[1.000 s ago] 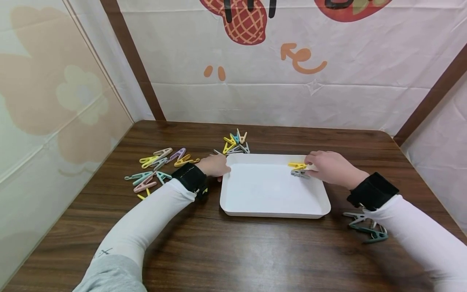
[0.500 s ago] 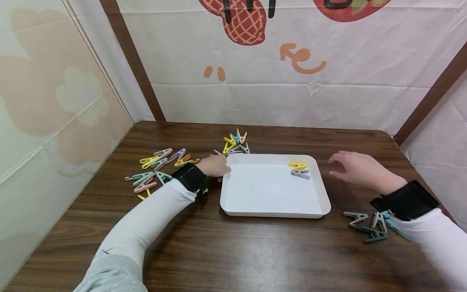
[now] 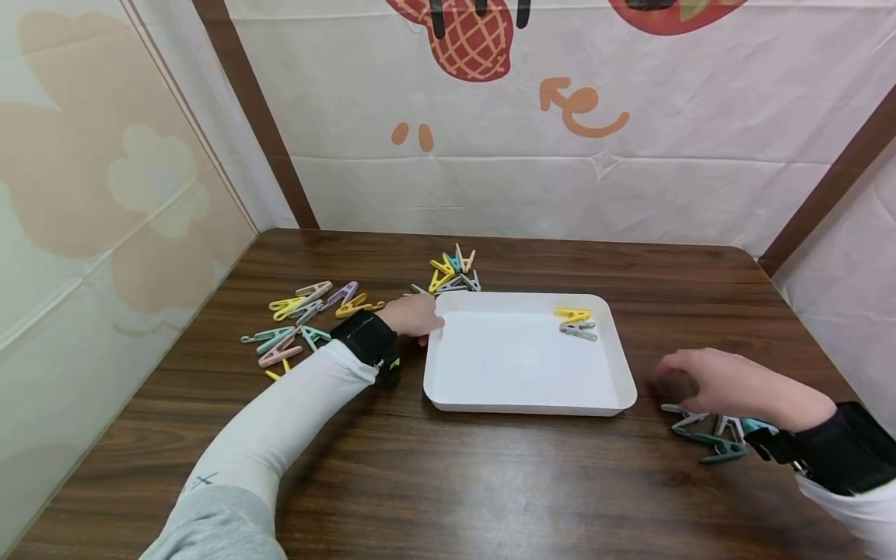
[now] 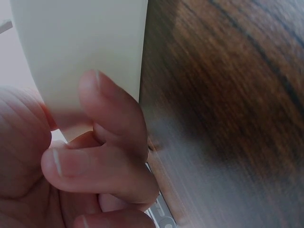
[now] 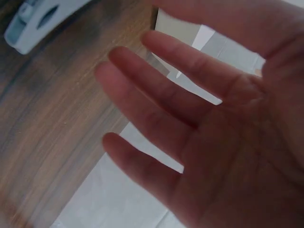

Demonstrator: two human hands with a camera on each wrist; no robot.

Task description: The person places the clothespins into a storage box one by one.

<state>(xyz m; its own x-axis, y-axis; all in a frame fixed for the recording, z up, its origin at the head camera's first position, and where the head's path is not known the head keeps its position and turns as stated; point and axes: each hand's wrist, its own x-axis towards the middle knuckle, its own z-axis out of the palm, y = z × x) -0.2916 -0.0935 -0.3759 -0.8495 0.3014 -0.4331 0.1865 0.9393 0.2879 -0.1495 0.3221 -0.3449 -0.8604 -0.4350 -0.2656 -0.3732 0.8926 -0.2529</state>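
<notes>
A white tray [image 3: 518, 362] lies on the wooden table. My left hand [image 3: 410, 315] grips its left side; the left wrist view shows the thumb and curled fingers on either side of the wall [image 4: 85, 42]. Inside the tray, near its back right corner, are a yellow clothespin [image 3: 574, 314] and a grey clothespin [image 3: 578, 332]. To the tray's right, my right hand [image 3: 735, 385] is held over several clothespins, among them a dark green clothespin [image 3: 722, 449], and partly hides them. Its fingers are spread and hold nothing in the right wrist view, where a pale clothespin [image 5: 45, 21] shows beyond the fingertips.
Left of my left hand lie several mixed clothespins, including a purple clothespin [image 3: 343, 293] and a pink clothespin [image 3: 278, 355]. Behind the tray is another cluster with a yellow clothespin [image 3: 439, 279]. A printed cloth wall [image 3: 518, 194] stands at the table's back edge.
My right hand has left the yellow and grey clothespins in the tray and moved right, then toward me, over the clothespins at the right. The left hand has stayed on the tray.
</notes>
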